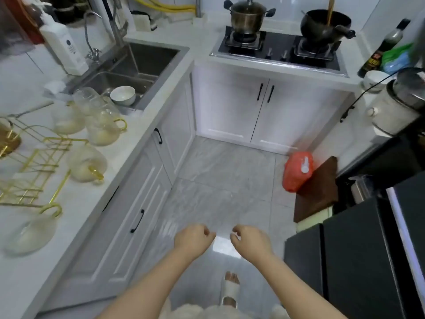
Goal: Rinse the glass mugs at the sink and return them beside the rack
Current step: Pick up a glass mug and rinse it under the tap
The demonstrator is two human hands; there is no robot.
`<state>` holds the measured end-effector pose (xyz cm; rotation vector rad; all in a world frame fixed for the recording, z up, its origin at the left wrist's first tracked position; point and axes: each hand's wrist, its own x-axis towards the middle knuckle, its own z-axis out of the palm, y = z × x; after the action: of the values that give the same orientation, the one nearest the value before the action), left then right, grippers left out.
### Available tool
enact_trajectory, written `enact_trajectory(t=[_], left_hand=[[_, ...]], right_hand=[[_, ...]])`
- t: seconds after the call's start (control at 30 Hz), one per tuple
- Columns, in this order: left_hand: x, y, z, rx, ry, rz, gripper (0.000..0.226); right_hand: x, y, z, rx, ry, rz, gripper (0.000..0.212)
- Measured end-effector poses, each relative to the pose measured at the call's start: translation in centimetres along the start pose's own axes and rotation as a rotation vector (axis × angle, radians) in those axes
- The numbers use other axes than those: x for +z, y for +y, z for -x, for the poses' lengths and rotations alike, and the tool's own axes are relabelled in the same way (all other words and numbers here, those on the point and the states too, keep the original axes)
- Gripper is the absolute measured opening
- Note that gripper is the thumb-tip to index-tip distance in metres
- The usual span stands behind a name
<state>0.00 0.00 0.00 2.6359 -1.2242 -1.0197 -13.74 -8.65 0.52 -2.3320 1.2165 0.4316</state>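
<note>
Seen from the head camera, the left hand (192,237) and the right hand (249,237) hang side by side over the grey tiled floor (220,171), fingers loosely curled and holding nothing. Far to the left of the left hand, clear glass mugs with gold handles (104,128) lie on the white countertop (87,203) beside a gold wire rack (34,166), with the steel sink (138,63) beyond them. Labels on the white pump bottle (66,47) and the dark sauce bottle (380,49) are too blurred to read.
</note>
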Motion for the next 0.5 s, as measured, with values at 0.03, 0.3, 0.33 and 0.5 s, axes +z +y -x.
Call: enact_trajectory(t=[0.03, 0.3, 0.33, 0.5], left_hand=[[0.0, 0.8, -0.7, -0.004, -0.014, 0.005, 0.038], [0.2, 4.3, -5.0, -0.109, 0.016, 0.046, 0.036], [0.0, 4.7, -5.7, -0.125, 0.013, 0.044, 0.037], [-0.6, 5.8, -7.4, -0.145, 0.012, 0.042, 0.038]], right_hand=[[-0.4, 0.9, -0.8, -0.004, -0.004, -0.002, 0.036], [-3.0, 5.3, -6.6, -0.065, -0.053, 0.018, 0.039], [-3.4, 5.9, -7.5, -0.074, -0.065, 0.026, 0.039], [-4.5, 7.0, -8.8, -0.09, -0.099, 0.051, 0.037]])
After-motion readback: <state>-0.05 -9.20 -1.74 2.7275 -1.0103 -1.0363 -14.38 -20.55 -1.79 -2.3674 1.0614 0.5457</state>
